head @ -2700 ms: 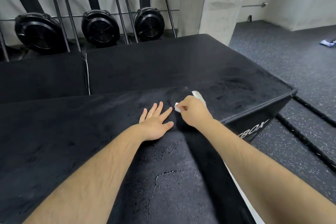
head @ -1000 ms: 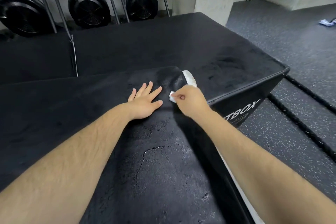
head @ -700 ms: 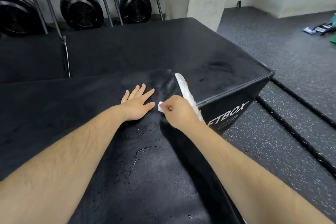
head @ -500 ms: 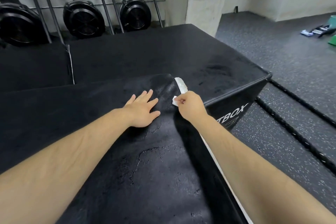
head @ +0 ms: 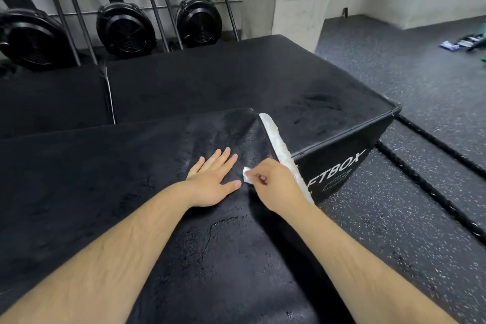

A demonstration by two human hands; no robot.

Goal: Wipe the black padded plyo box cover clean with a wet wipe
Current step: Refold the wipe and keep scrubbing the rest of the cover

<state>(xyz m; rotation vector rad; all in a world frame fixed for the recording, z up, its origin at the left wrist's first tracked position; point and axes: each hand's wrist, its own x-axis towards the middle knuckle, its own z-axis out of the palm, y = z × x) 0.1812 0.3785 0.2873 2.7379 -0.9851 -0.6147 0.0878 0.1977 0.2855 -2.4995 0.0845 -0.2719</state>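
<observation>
Right hand (head: 273, 181) fingers pinch wet wipe (head: 246, 174) on cover (head: 223, 244) (left hand (head: 213, 181) flat, fingers spread).

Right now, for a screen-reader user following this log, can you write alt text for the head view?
A person's right hand pinches a white wet wipe against the black plyo box cover near its right edge, while the left hand presses flat beside it. A white strip shows along that edge.

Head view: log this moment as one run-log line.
step: wiping | left hand: flat on cover | right hand: pinches wet wipe on cover near far corner | white padding: exposed at right edge
</observation>
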